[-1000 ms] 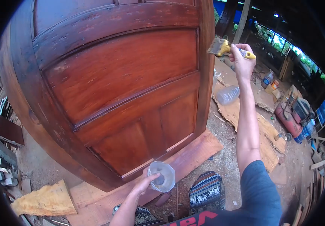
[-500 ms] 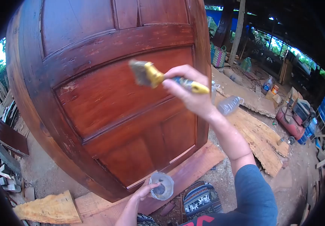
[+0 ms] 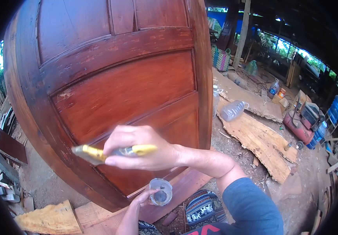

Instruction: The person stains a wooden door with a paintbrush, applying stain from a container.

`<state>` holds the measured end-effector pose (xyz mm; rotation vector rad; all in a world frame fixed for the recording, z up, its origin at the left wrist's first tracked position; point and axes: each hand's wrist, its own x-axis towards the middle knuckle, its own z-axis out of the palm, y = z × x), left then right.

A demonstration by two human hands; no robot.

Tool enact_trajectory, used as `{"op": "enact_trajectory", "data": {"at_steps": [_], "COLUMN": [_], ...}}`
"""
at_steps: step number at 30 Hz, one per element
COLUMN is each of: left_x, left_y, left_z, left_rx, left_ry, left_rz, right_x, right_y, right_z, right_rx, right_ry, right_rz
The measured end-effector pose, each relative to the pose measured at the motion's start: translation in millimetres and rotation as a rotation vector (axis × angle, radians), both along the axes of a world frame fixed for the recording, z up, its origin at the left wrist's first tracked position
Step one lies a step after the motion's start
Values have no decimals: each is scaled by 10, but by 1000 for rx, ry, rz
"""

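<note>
My right hand (image 3: 139, 147) is closed around the yellow and dark handle of a paintbrush (image 3: 89, 152). Its bristles, pointing left and a little blurred, overlap the lower left of a reddish-brown panelled wooden door (image 3: 129, 86). Low in the view, my left hand (image 3: 143, 197) grips a clear plastic cup (image 3: 162, 188) by its side, thumb over the rim. Some dark liquid shows in the bottom of the cup. The door stands upright before me, its panels glossy, with a few pale worn marks on the rails.
Under the door's lower edge lies a reddish plank (image 3: 184, 184). To the right are a clear plastic bottle (image 3: 233, 111), a rough-edged wood slab (image 3: 259, 137) and a red air compressor (image 3: 298, 127). A pale board (image 3: 51, 219) lies at lower left, near stacked wood scraps.
My right hand has swept the paintbrush down and left, from the middle panel to the door's lower left. The left hand still holds the cup, and the view has shifted slightly.
</note>
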<state>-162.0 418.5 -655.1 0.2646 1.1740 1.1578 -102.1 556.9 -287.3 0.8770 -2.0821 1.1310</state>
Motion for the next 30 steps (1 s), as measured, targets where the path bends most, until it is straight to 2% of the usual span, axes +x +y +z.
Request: {"op": "enact_trajectory", "data": {"at_steps": [2,4,7,9,10,12,13,14,17,18,20,22,24,26,27,28,29,30], "left_x": [80,106,121,120,141,117,109,105,130,139,130,135,92,83,91,104,118,121], "left_y": [-19,-75,-86,-91,-72,-1,22,42,117,118,65,26,-24,-55,-43,-29,-22,-7], "left_z": [165,231,360,258,246,270,259,233,174,173,207,248,166,118,134,173,194,162], "left_rx": [31,40,58,42,42,45,46,37,18,12,-6,-8,15,31,24,-6,-36,-44], "left_ry": [49,73,89,62,58,64,68,69,72,43,26,62,61,47,42,63,87,87], "left_rz": [36,39,46,49,40,35,35,29,12,13,29,59,63,91,78,89,99,85], "right_x": [194,373,561,652,696,653,583,513,431,473,482,475,489,512,440,434,404,353], "right_y": [95,545,1500,2255,2323,2309,1962,1592,717,558,662,1119,1625,1992,2250,2312,2404,2547], "right_z": [-12,-40,-153,-305,-288,-473,-488,-506,-646,-618,-508,-210,282,774,966,1157,1269,1312], "right_rx": [29,76,-24,-111,-184,-105,-131,-54,65,131,277,377,588,768,781,704,666,697], "right_ry": [-60,52,163,187,181,264,179,142,-174,-315,-430,-595,-552,-81,199,339,528,722], "right_rz": [-9,-357,-1073,-1347,-1447,-1484,-1348,-1162,-229,-67,96,14,-372,-865,-970,-1126,-1173,-1121]}}
